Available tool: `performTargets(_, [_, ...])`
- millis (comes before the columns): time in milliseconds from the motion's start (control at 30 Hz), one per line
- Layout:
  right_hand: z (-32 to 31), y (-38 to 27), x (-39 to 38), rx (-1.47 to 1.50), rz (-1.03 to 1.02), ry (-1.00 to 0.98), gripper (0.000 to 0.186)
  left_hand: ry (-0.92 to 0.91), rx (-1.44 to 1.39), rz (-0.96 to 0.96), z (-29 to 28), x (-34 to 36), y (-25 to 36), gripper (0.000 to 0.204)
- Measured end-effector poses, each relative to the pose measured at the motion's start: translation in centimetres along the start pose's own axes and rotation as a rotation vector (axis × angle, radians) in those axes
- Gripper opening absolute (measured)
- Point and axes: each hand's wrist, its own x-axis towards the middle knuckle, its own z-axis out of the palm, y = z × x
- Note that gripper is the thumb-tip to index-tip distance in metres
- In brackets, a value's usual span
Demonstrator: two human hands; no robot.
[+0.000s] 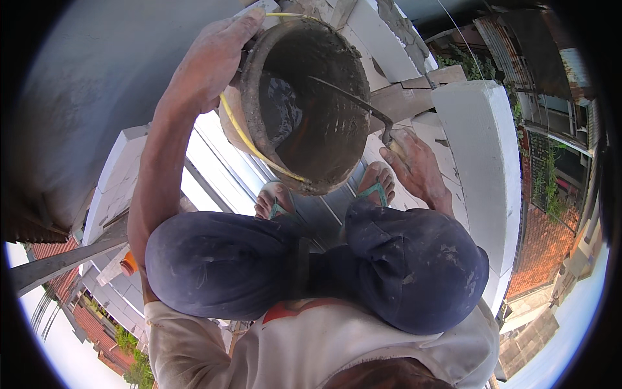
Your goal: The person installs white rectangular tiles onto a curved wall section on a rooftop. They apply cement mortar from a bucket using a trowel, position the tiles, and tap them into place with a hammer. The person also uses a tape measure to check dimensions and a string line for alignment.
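A mortar-crusted bucket [259, 110] with a thin yellow handle [243, 133] is tilted so that its mouth faces me, just beyond my feet. My left hand [220, 55] is closed on the bucket's upper left rim, its fingertips partly hidden behind the edge. Inside lies wet grey mortar [285, 113] with a shiny patch. To the right, my right hand [420, 165] is wrapped round the pale handle of a trowel [387, 129]. The trowel's bent metal neck runs over the rim, and its thin blade reaches into the bucket.
My feet in green flip-flops [372, 189] stand on ridged metal sheeting [220, 168] below the bucket. White block walls rise at the right [476, 129] and left [113, 172]. A wooden beam [71, 256] crosses at lower left. Beyond the right wall lie lower roofs [547, 246].
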Motion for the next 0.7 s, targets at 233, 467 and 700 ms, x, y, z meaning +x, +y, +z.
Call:
performTargets(233, [2.5,-5.8,5.9,-0.775,-0.167,-0.165,0.039,-0.246,0.155,0.026,0.1,-0.4,1.6,0.061])
performTargets(467, [1.2,-6.8,4.5,-0.564,-0.336,-0.549,0.027,-0.15,0.077,0.085,0.2,-1.0,1.2,0.053])
performTargets(700, [1.5,-2.1,6.3,0.252,-0.246,-0.69,0.035,-0.12,0.091,0.016,0.2,-0.1,1.0,0.052])
